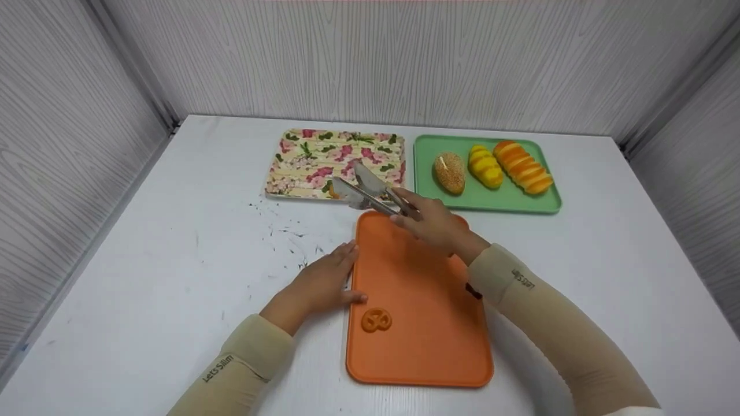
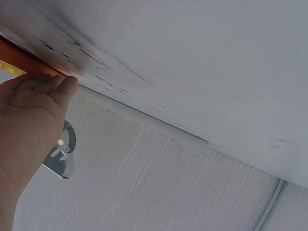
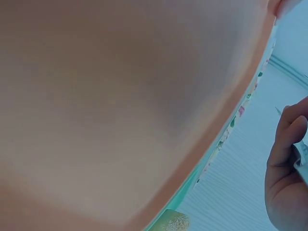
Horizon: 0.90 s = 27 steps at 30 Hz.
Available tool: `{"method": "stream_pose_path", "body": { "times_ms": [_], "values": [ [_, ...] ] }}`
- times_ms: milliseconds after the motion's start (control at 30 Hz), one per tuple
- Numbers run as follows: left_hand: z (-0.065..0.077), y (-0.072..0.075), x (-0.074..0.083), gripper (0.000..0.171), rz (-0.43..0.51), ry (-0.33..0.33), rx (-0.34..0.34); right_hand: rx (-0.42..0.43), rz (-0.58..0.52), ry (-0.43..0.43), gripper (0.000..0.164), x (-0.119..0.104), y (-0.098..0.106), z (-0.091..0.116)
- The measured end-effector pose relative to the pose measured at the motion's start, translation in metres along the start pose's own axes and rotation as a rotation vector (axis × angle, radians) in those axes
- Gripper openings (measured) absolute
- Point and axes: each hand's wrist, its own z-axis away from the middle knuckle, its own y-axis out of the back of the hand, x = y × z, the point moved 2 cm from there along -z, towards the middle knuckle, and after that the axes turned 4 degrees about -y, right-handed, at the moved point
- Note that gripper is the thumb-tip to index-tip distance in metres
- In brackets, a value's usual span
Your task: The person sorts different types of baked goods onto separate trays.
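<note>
My right hand [image 1: 436, 222] grips a pair of metal tongs [image 1: 370, 188] above the far end of the orange tray [image 1: 422, 358]. The tongs point to the far left, their two flat ends spread apart over the front of the floral tray [image 1: 312, 150]. A bit of orange-yellow shows beside the lower end, partly hidden. My left hand [image 1: 324, 280] rests at the orange tray's left edge, fingers extended along the side and thumb over the rim. Near that thumb, a small brown pretzel [image 1: 376, 320] lies on the tray. The left wrist view shows the fingers straight.
A green tray [image 1: 491, 200] stands at the back right, next to the floral tray. On it lie a seeded roll [image 1: 450, 173], a yellow bread [image 1: 485, 166] and an orange striped loaf [image 1: 523, 167]. Dark scuffs mark the white table [image 1: 173, 277]. Grain-patterned panels [image 1: 370, 63] enclose the back and sides.
</note>
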Motion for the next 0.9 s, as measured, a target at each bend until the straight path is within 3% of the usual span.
{"method": "stream_pose_path", "body": {
  "times_ms": [200, 333, 900],
  "values": [
    [0.0, 0.001, 0.001, 0.097, 0.004, 0.018, -0.013, -0.001, 0.064, 0.051, 0.067, 0.0, -0.001, 0.018],
    [0.0, 0.002, 0.002, 0.097, 0.0, 0.017, -0.009, -0.004, 0.047, 0.114, 0.065, -0.003, -0.003, 0.027],
    [-0.002, 0.0, 0.0, 0.095, 0.003, 0.028, 0.002, -0.107, -0.02, 0.147, 0.059, 0.002, 0.0, 0.079]
  ]
}}
